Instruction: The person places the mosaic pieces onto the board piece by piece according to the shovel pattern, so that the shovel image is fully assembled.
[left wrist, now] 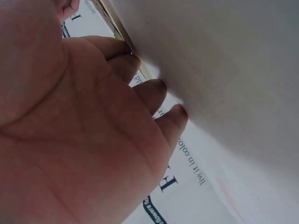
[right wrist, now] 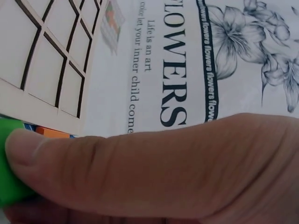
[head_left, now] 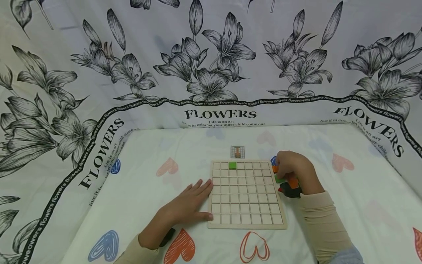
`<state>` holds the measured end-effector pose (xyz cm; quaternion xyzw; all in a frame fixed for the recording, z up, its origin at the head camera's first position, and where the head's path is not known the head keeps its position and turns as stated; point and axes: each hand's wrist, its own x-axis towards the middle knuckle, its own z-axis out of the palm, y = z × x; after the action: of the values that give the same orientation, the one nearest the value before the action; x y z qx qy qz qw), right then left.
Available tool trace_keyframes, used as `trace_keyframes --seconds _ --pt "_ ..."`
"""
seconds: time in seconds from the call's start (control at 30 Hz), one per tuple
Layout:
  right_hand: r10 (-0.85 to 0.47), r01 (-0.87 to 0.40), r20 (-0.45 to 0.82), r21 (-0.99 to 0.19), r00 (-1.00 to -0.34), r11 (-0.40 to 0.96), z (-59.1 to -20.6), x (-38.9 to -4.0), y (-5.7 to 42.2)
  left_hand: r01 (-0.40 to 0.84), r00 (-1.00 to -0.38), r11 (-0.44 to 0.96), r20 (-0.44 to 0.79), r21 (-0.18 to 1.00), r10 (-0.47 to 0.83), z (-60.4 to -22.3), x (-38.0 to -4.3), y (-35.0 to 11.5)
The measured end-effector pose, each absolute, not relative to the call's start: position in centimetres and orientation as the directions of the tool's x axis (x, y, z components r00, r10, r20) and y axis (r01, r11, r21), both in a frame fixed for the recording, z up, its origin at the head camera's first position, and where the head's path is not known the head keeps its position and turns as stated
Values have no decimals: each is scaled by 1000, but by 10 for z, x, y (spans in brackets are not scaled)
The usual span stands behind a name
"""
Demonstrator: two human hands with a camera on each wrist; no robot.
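Note:
A light wooden grid board point(head_left: 248, 226) lies on the white cloth, with one green square block point(head_left: 232, 165) in its back row. My left hand point(head_left: 186, 206) rests at the board's left edge, fingers extended and thumb touching the frame near the front corner. In the left wrist view, the fingertips of the left hand point(left wrist: 107, 107) meet the surface beside the board. Right of the board, my right hand point(head_left: 294, 168) is over loose coloured blocks. The right wrist view shows its thumb point(right wrist: 93, 168) against a green block point(right wrist: 14, 163), pinching it; the other fingers are mostly hidden.
A small gridded picture card point(head_left: 237, 151) with an orange figure lies just behind the board. Orange blocks point(head_left: 293, 182) and other small pieces sit by the board's right edge, partly covered by my hand. A flower-printed cloth point(head_left: 221, 84) hangs behind.

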<state>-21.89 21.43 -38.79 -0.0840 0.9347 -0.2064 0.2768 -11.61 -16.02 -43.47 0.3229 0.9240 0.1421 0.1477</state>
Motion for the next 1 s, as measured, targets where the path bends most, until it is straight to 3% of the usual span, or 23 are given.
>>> trace_keyframes --seconds 0.3,1.0 --pt "-333 -22 -470 -552 -817 833 -387 -224 227 559 -748 750 -176 353 640 -436 -116 -161" --pt "-329 -14 -406 -612 -852 791 -391 -233 235 554 -749 753 -183 354 637 -436 -116 -160"
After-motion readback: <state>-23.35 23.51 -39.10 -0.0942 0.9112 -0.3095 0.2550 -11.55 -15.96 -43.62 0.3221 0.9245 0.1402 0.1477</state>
